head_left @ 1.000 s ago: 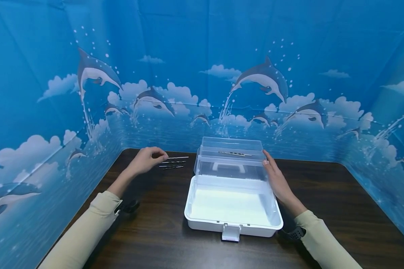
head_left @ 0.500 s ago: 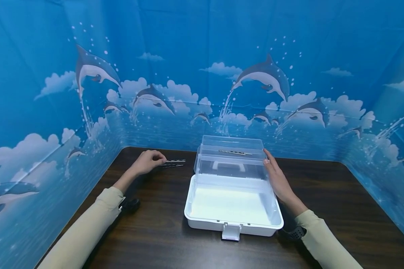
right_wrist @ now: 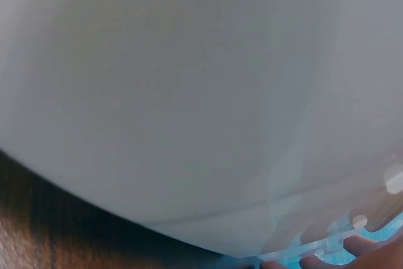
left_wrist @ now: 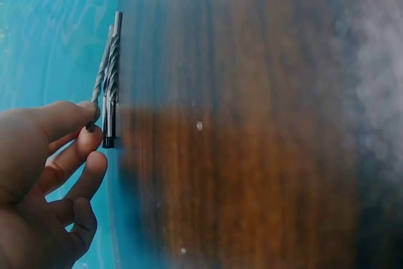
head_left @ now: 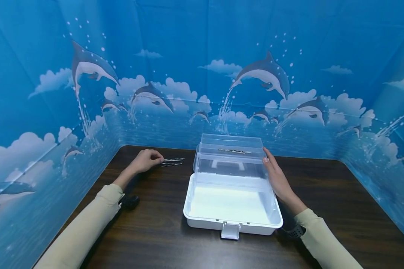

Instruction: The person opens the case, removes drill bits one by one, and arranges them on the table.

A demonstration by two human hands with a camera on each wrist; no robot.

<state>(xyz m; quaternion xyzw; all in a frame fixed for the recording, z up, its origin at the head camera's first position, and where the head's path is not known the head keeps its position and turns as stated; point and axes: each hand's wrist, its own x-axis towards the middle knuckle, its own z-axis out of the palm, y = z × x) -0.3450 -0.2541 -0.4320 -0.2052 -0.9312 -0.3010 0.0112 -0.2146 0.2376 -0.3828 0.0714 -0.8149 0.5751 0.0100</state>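
Between thumb and index finger, my left hand (head_left: 144, 161) (left_wrist: 53, 168) pinches one end of a twisted metal drill bit (left_wrist: 99, 80). More drill bits (head_left: 171, 164) (left_wrist: 111, 86) lie close beside it at the table's back left. My right hand (head_left: 278, 179) (right_wrist: 371, 253) rests against the right side of the raised clear lid (head_left: 230, 168) of a white box (head_left: 230, 228) (right_wrist: 189, 92), fingers nearly straight. A few drill bits (head_left: 235, 151) lie in the upper clear compartment of the lid. The box's white inside holds nothing visible.
The box stands on a dark wooden table (head_left: 155, 224), its latch (head_left: 230, 231) hanging at the front. A blue dolphin-print cloth (head_left: 175, 56) stands along the table's back and sides.
My left hand has shifted slightly and now pinches a drill bit close to the others, which one being hard to tell. The right hand has stayed at the lid; the head view has tilted slightly.
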